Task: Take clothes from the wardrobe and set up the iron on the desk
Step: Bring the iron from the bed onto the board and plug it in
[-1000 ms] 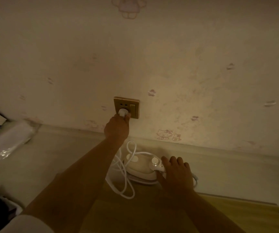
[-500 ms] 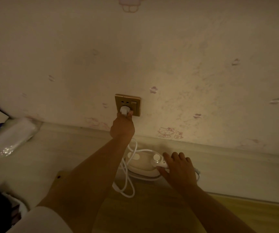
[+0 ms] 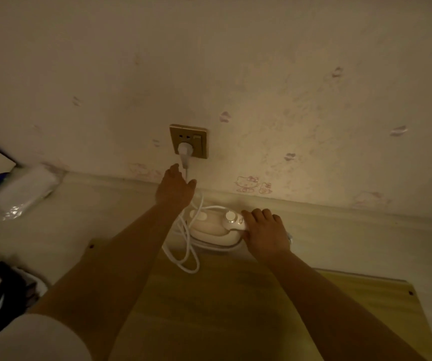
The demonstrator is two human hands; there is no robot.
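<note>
left hand (image 3: 176, 188) dropped off the plug (image 3: 183, 150), fingers loose now | plug's in the socket (image 3: 189, 140) | right hand (image 3: 264, 230) grasping iron (image 3: 213, 226) on desk (image 3: 235, 308) | iron basically set, clothes not visible

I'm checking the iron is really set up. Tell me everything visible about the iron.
The iron is small, cream-white, plastic-looking, lying flat on the desk near the wall. A round dial sits on its white handle. The right hand grips that handle. Its white cord loops beside it and rises to a plug seated in the wall socket. The left hand hovers below the plug.
</note>
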